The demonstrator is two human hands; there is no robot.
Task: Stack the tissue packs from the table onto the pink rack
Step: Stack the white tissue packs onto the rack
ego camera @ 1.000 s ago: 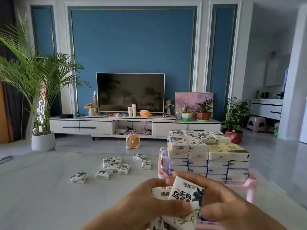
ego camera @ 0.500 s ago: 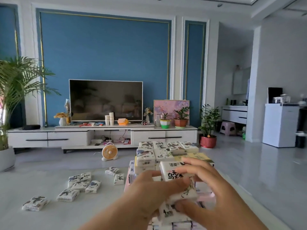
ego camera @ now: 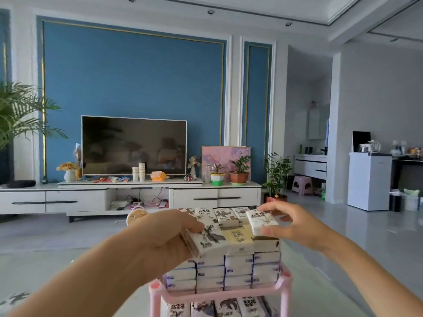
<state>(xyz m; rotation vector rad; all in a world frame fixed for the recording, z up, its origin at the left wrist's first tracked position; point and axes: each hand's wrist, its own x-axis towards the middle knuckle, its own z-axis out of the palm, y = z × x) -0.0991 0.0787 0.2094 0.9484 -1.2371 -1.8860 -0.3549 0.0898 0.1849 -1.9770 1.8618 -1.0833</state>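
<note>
A person's two bare hands reach forward over a pink plastic two-shelf rack (ego camera: 286, 291), which stands at 6 o'clock in the view on a pale grey marbled table (ego camera: 57, 266). The rack's upper shelf holds a stack of white tissue packs (ego camera: 238, 266), several layers high in side-by-side columns. On the shelf below are more packs printed with black ink birds (ego camera: 215, 308).

The left hand (ego camera: 164, 239), at 8 o'clock of the stack's top, grasps a white tissue pack with a black bird drawing (ego camera: 208, 239). Its fingers are curled over the pack's upper face. The pack is tilted and sits at the front-left corner of the stack's top, its near edge jutting out past the packs beneath. Just to its right, a pale yellow tissue pack (ego camera: 235, 234) lies flat in the top layer.

The right hand (ego camera: 295, 223), at 3 o'clock of the stack's top, pinches a second white tissue pack with black lettering (ego camera: 261, 219), thumb on the near edge and fingers on the far edge. It holds the pack over the stack's right-hand column; it is unclear whether the pack touches the packs below.

Beyond, at 11 o'clock, a dark flat-screen television (ego camera: 134, 145) sits on a long white cabinet (ego camera: 91, 197) against a blue wall panel (ego camera: 132, 76). A green palm plant (ego camera: 20, 115) is at 9 o'clock and a small white fridge (ego camera: 368, 179) at 3 o'clock.
</note>
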